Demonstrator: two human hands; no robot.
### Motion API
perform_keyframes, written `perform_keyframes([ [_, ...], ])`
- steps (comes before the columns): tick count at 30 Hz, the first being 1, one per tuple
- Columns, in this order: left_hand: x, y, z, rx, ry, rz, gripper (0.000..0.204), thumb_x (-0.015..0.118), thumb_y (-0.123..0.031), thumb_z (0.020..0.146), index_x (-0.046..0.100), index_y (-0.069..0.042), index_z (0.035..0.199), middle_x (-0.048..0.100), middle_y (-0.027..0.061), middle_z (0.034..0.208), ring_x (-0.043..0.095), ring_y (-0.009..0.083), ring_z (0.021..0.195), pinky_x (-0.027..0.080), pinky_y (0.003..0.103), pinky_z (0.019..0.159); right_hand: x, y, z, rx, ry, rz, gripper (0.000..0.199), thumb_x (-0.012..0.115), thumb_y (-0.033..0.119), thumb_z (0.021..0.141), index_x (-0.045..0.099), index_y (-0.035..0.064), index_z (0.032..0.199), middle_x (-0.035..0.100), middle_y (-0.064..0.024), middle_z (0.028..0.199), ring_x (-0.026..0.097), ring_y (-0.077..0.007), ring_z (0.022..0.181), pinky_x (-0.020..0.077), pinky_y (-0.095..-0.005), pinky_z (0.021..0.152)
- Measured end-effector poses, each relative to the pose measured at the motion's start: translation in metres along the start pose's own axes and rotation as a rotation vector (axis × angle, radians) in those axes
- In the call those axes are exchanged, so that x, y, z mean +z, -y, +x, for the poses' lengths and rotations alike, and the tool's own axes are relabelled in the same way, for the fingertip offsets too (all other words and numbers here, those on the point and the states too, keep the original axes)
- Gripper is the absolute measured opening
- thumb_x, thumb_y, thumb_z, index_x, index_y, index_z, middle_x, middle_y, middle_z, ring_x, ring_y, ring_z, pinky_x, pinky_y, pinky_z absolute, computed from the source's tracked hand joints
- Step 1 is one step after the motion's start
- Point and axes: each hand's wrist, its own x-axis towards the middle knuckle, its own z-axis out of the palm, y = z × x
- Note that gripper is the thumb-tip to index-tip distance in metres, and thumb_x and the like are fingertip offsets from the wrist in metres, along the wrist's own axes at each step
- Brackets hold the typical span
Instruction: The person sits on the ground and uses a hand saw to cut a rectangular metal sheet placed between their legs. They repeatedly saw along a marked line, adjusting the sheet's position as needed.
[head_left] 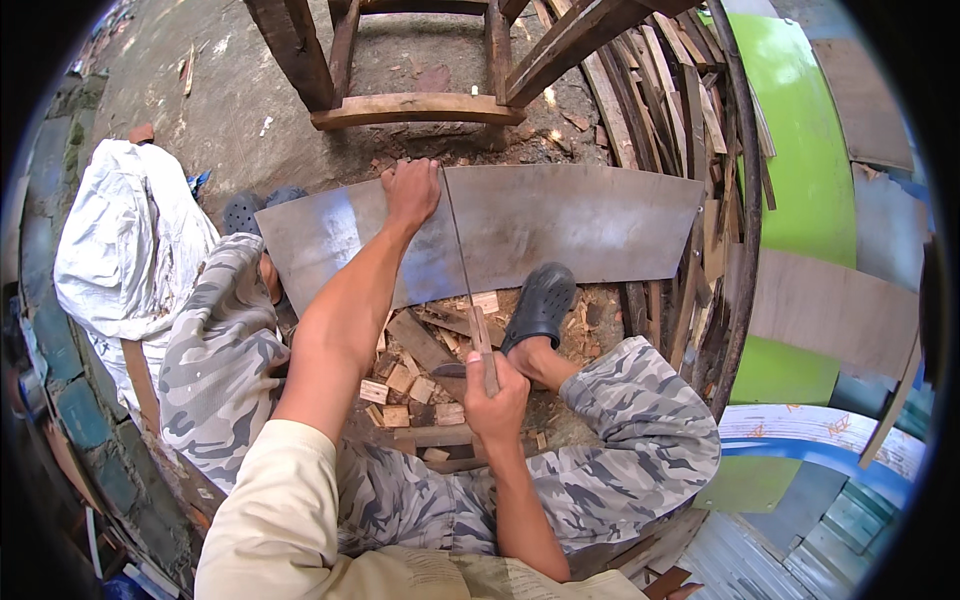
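Fingers of the right hand point(497, 392) clench a saw point(462, 262) handle, hiding it; left hand point(411, 190) grips the plywood sheet point(560, 222).

cream short sleeves point(270, 510), grey camouflage trousers point(640, 450) — dark perforated clogs point(541, 303), bare forearms.

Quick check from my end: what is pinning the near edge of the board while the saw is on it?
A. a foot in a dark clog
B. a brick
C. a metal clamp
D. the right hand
A: a foot in a dark clog presses on the near edge of the board, while the left hand grips its far edge and the right hand holds the saw.
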Motion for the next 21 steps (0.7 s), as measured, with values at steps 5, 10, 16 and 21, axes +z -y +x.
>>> perform_keyframes([
  [5, 0.005, 0.009, -0.005, -0.031, 0.023, 0.018, 0.034, 0.045, -0.032, 0.103, 0.067, -0.009, 0.090, 0.070, 0.0125, 0.089, 0.063, 0.0321, 0.096, 0.038, 0.050, 0.088, -0.019, -0.007, 0.014, 0.073, 0.019, 0.034, 0.036, 0.066, 0.026, 0.095, 0.057, -0.0034, 0.075, 0.055, -0.0194, 0.062, 0.047, -0.0309, 0.053, 0.0413, -0.0404, 0.056],
  [10, -0.009, -0.001, 0.000, 0.018, 0.085, 0.050, 0.034, 0.044, -0.032, 0.104, 0.067, -0.009, 0.093, 0.070, 0.0135, 0.091, 0.064, 0.0334, 0.093, 0.040, 0.050, 0.087, -0.025, 0.004, 0.007, 0.028, -0.004, 0.014, 0.036, 0.063, 0.025, 0.097, 0.056, -0.0039, 0.076, 0.053, -0.0167, 0.064, 0.047, -0.0250, 0.059, 0.0406, -0.0391, 0.059],
  [16, -0.004, 0.016, -0.002, 0.120, 0.002, 0.112, 0.032, 0.046, -0.033, 0.103, 0.066, -0.008, 0.096, 0.068, 0.0141, 0.102, 0.061, 0.0328, 0.103, 0.040, 0.051, 0.096, -0.024, 0.006, 0.019, 0.027, 0.006, 0.008, 0.036, 0.062, 0.024, 0.097, 0.056, -0.0043, 0.076, 0.053, -0.0181, 0.066, 0.048, -0.0272, 0.060, 0.0410, -0.0386, 0.062],
  [21, -0.005, 0.014, -0.004, 0.087, 0.077, 0.015, 0.032, 0.047, -0.032, 0.102, 0.066, -0.007, 0.098, 0.068, 0.0141, 0.104, 0.059, 0.0327, 0.109, 0.036, 0.052, 0.101, -0.025, 0.014, 0.009, -0.013, 0.002, -0.076, 0.034, 0.063, 0.026, 0.096, 0.060, -0.0033, 0.078, 0.061, -0.0237, 0.069, 0.061, -0.0405, 0.062, 0.0464, -0.0447, 0.060],
])
